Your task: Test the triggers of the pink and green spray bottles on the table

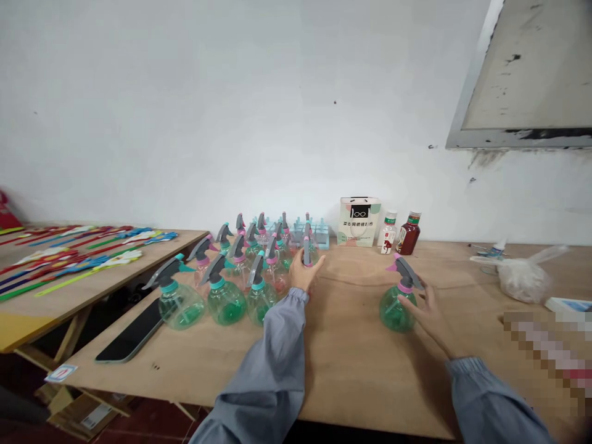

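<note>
My left hand (pixel 303 272) is closed around a spray bottle with a grey head (pixel 306 246), at the right end of a cluster of spray bottles. The hand hides most of that bottle's body. On the right, my right hand (pixel 426 309) grips a green spray bottle (pixel 396 313) with a pink nozzle and collar; the thumb lies on its side, and it stands upright on the table. Clustered to the left are several green and pink spray bottles with grey heads, among them a green one (pixel 226 303) in the front row.
A black phone (pixel 129 333) lies at the wooden table's left. Behind the cluster is a light-blue rack (pixel 319 235). A paper bag (pixel 359 222), a white bottle (pixel 388 233) and a brown bottle (pixel 409 234) stand near the wall. A plastic bag (pixel 525 279) lies right.
</note>
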A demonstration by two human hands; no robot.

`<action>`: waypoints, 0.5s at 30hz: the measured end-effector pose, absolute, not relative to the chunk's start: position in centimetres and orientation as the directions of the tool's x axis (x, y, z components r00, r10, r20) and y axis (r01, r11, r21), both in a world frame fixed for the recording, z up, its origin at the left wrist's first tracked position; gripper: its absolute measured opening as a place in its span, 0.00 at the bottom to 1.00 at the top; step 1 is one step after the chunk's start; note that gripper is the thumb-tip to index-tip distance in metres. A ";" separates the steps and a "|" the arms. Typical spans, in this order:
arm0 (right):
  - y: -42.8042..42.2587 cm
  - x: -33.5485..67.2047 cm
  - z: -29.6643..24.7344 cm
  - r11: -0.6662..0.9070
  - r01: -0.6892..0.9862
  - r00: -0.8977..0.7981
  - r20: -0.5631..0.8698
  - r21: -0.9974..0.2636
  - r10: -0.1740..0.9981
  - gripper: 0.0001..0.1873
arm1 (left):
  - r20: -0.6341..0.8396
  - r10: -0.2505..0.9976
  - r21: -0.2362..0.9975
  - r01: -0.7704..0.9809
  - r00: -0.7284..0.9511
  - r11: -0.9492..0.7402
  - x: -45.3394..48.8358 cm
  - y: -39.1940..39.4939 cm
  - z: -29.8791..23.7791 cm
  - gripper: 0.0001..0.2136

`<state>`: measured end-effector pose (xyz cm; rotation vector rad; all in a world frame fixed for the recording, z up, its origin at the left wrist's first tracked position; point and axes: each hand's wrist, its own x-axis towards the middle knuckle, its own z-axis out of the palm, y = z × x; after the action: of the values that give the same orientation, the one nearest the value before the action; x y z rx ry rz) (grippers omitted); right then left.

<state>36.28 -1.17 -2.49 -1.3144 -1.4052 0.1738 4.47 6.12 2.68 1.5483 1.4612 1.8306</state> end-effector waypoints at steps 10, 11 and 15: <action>2.0 35.1 2.2 0.302 0.465 0.088 0.384 -0.832 0.919 0.22 | 0.581 0.723 0.769 0.543 -0.374 -0.337 4.5 5.5 2.8 0.34; 2.2 35.1 2.1 0.334 0.426 0.067 0.397 -0.841 0.915 0.21 | 0.587 0.717 0.760 0.561 -0.376 -0.328 4.5 5.3 2.8 0.36; 2.1 35.5 2.1 0.381 0.327 0.020 0.409 -0.865 0.912 0.18 | 0.607 0.708 0.727 0.612 -0.360 -0.312 4.3 4.1 1.9 0.44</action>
<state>35.54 2.09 2.08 -1.1523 -1.5359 0.6644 4.28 4.12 1.87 1.7272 1.7914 1.7795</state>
